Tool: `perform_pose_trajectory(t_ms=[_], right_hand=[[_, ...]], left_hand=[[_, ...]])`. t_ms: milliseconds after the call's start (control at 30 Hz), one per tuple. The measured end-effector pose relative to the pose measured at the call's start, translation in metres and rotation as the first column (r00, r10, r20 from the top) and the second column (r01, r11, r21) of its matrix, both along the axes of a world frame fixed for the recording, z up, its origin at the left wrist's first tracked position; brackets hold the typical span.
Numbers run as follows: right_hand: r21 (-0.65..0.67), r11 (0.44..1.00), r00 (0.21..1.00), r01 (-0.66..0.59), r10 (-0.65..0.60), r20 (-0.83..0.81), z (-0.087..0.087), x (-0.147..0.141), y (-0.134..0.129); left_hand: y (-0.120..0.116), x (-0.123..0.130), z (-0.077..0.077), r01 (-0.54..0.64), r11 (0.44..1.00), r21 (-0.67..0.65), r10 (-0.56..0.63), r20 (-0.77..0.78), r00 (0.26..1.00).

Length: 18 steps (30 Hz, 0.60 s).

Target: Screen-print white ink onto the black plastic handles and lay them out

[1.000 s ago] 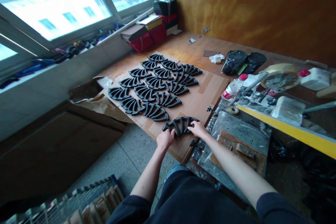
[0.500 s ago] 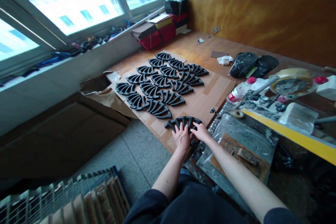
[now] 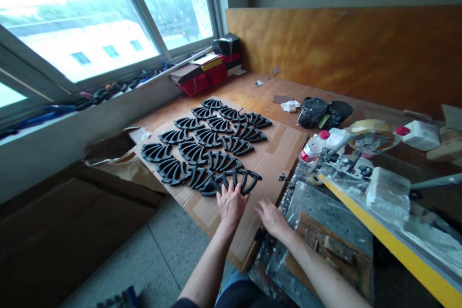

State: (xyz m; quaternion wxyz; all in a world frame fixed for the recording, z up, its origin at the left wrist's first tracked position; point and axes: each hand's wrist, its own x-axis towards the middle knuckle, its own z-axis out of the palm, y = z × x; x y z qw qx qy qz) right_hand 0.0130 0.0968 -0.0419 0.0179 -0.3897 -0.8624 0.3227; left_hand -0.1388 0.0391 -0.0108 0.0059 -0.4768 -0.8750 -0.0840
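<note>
My left hand (image 3: 231, 204) lies over the near side of a black ribbed piece (image 3: 237, 173), fingers spread across its ribs. With my own hand in the way, I cannot tell whether I pinch a rib or only press from above. The piece sits toward the near side of the cardboard (image 3: 283, 147), and in this view its left end comes in front of the closest of the laid pieces (image 3: 208, 137).

That closeness is what I would watch. Pushed left while low, the ribs could hook a neighbour and drag it askew. Weight on the near side alone could tip or twist the piece, since my right hand gives it no support.

My left forearm reaches up from the near side, wrist low, palm down. My right hand (image 3: 272, 219) holds nothing; it hangs near the right edge of the cardboard, fingers loosely extended and apart from the piece, its forearm slanting in from the near right.

Farther right, a metal plate (image 3: 327, 202) bears a worn wooden board, with a red-capped bottle (image 3: 314, 147) beyond. At the far left, red bundles (image 3: 193, 84) stand by the window (image 3: 169, 5).
</note>
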Motion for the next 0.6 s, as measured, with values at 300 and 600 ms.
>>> perform_pose_trajectory(t_ms=[300,600], right_hand=[[-0.118,0.992,0.989,0.032,-0.015,0.144,-0.011,-0.011,-0.003],[0.104,0.994,0.999,-0.031,0.028,0.028,-0.119,-0.016,0.005]], left_hand=[[0.225,-0.008,0.019,0.370,0.929,0.022,-0.370,0.069,0.926],[0.370,0.034,-0.015,0.476,0.877,-0.061,-0.456,0.202,0.867]])
